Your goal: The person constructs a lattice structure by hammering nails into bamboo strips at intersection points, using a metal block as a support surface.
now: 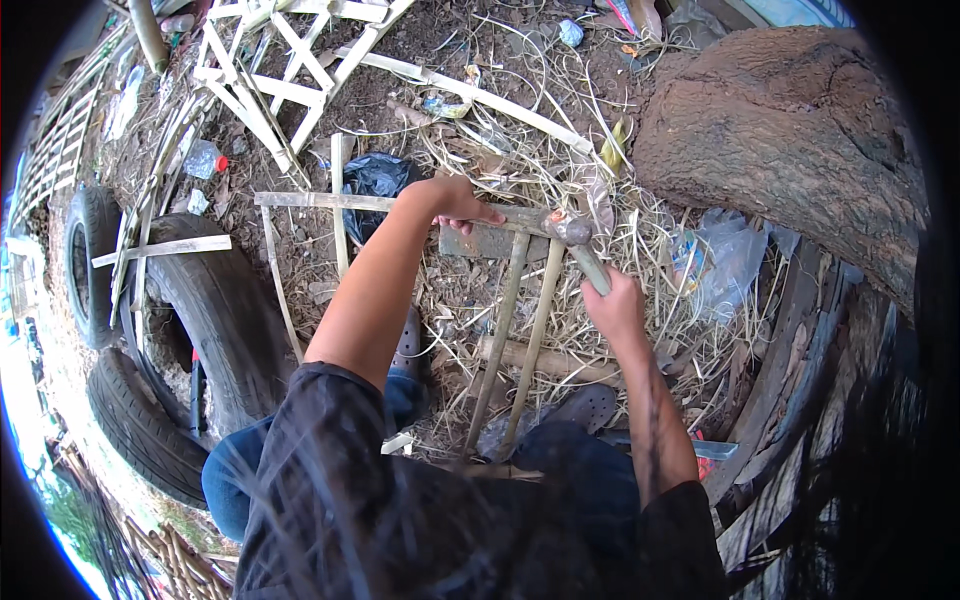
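Observation:
My left hand (452,204) is closed around a long bamboo slat (325,201) that lies crosswise before me. My right hand (615,308) grips the handle of a hammer (570,229). The hammer's head is at the slat's right end, though I cannot tell whether it touches. Two thinner bamboo strips (497,345) run from that end down towards my legs. Under the slat, close to my left hand, lies a flat grey block (487,243). Another upright strip (340,240) meets the slat farther left.
A thick log (775,130) lies at the far right. Old tyres (225,310) stand on the left. Bamboo lattice (300,70) rests at the back. Shavings, a black plastic bag (378,185), a clear plastic bag (730,265) and a bottle (203,159) litter the ground.

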`<state>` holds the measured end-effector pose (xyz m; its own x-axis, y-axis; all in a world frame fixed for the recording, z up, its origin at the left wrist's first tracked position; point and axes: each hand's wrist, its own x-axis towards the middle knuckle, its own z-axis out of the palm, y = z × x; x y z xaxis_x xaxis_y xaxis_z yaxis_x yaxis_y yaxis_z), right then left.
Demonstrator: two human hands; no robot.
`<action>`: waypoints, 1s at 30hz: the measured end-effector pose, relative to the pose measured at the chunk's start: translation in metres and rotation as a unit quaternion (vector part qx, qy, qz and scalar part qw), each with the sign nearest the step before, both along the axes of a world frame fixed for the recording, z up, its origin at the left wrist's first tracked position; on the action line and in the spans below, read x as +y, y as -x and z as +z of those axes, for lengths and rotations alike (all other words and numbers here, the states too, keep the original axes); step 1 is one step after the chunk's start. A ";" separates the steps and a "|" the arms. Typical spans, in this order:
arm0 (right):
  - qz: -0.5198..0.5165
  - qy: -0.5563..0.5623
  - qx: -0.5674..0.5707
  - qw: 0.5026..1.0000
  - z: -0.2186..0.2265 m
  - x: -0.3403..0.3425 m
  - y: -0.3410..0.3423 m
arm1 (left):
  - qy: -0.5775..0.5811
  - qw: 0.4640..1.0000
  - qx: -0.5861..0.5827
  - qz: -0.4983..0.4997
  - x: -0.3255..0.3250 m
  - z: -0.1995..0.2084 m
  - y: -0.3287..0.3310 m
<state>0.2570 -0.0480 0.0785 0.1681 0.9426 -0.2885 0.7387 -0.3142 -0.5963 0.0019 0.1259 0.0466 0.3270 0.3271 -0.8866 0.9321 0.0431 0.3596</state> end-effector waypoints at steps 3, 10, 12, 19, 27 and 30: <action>0.028 -0.010 -0.020 0.999 -0.001 0.001 0.005 | -0.010 1.000 -0.011 0.016 -0.002 -0.008 0.011; -0.020 -0.012 0.060 0.998 -0.011 0.015 0.052 | -0.009 1.000 -0.003 0.020 -0.001 -0.006 0.004; -0.053 -0.043 0.054 0.996 -0.016 0.031 0.071 | -0.007 1.000 -0.001 0.022 -0.001 -0.007 0.001; -0.130 -0.043 0.081 0.987 -0.043 0.055 0.090 | -0.014 0.999 -0.008 0.038 -0.003 -0.005 0.001; -0.109 -0.069 0.081 0.988 -0.050 0.056 0.087 | -0.018 0.999 -0.014 0.037 -0.003 -0.011 0.003; -0.114 -0.062 0.077 0.989 -0.052 0.059 0.084 | -0.016 0.999 -0.011 0.038 -0.002 -0.012 0.003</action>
<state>0.1728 0.0108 0.0268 0.3428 0.9151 -0.2122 0.5553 -0.3796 -0.7399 -0.0012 0.1240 0.0344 0.3188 0.3795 -0.8685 0.9185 0.1024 0.3819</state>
